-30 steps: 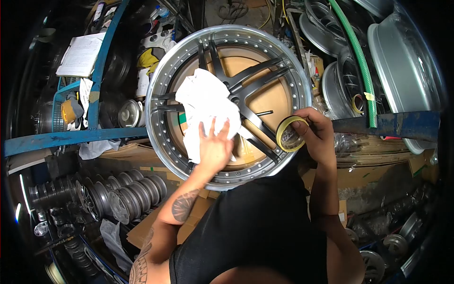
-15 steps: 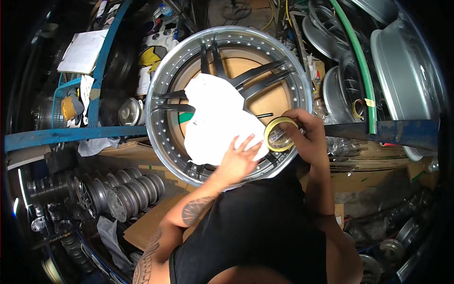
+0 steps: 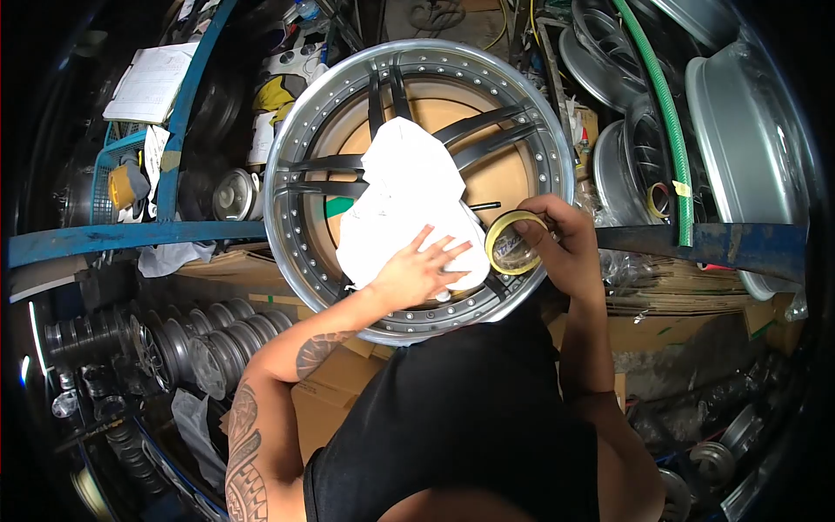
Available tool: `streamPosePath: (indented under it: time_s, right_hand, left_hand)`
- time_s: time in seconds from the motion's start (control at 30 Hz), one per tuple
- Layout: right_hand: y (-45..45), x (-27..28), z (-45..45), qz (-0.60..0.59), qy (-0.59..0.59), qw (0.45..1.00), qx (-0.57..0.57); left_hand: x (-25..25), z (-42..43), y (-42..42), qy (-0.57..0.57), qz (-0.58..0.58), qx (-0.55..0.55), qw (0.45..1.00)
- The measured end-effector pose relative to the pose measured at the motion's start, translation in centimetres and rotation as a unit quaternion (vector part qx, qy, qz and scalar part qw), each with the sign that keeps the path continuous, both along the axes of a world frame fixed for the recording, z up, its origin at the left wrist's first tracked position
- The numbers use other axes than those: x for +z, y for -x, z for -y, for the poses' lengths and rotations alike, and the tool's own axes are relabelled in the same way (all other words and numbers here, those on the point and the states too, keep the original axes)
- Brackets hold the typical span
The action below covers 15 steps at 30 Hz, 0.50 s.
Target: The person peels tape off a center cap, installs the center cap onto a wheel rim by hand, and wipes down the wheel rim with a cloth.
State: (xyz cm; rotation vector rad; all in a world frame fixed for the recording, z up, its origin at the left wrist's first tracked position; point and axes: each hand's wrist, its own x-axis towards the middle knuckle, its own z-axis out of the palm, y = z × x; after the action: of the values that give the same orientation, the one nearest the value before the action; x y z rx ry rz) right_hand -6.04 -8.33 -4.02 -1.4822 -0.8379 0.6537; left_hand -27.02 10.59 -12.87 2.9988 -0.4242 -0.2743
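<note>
"Cloth (image 3: 402,196)?"
"Spread across the middle of the wheel (image 3: 444,52), reaching toward its near edge."
"Left hand (image 3: 416,277)?"
"Flat and splayed on the cloth's near part."
"And right hand (image 3: 565,244)?"
"Gripping tape (image 3: 490,245) between thumb and fingers, over the wheel's near right edge, just beside the cloth's right side."

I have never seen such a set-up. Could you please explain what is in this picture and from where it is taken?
There is no machine here: a person works with two bare hands. The camera sits on the person's head, looking forward and down. In front is a large metal wheel with dark spokes, partly covered by a white cloth. The left hand lies on this cloth, fingers spread. The right hand holds a roll of yellow tape. More wheels stand around.
</note>
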Motion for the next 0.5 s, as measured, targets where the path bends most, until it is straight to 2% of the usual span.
streamPosePath:
  time_s: [0.07, 0.17, 0.27, 0.3, 0.33, 0.4, 0.43, 0.47, 0.5]
  right_hand:
    - [-0.2, 0.1, 0.4, 0.046, 0.015, 0.999, 0.002]
    - [-0.4, -1.5, 0.5, -0.099, -0.022, 0.995, -0.025]
    - [0.4, -0.6, -2.2, -0.151, -0.099, 0.982, -0.047]
    - [0.8, 0.3, -2.9, -0.094, -0.091, 0.991, -0.041]
    - [1.0, 0.8, -3.0, -0.087, -0.075, 0.993, -0.013]
    - [1.3, 1.2, -2.7, -0.072, -0.044, 0.996, 0.039]
    - [1.1, 1.0, -2.4, -0.054, -0.045, 0.996, 0.055]
    - [0.9, 0.7, -2.0, -0.055, -0.041, 0.997, 0.043]
    - [0.7, 0.4, -1.6, -0.057, -0.037, 0.997, 0.032]
  left_hand:
    - [1.0, -1.4, 0.4, -0.032, 0.021, 0.034, 0.999]
    - [0.4, 0.1, 0.8, 0.010, 0.022, 0.047, 0.999]
    - [-0.4, 3.7, -0.7, 0.078, 0.024, -0.001, 0.997]
    - [-0.9, 3.2, -0.6, 0.082, 0.041, -0.020, 0.996]
    - [-1.5, 2.5, -0.5, 0.088, 0.056, -0.038, 0.994]
    - [-1.5, -1.1, 0.7, 0.027, 0.047, 0.020, 0.998]
    - [-0.6, -3.8, 1.1, 0.040, 0.065, 0.070, 0.995]
    - [-0.8, -6.5, 2.4, 0.150, 0.035, 0.264, 0.952]
    - [0.9, -9.5, 3.9, -0.003, 0.074, 0.265, 0.961]
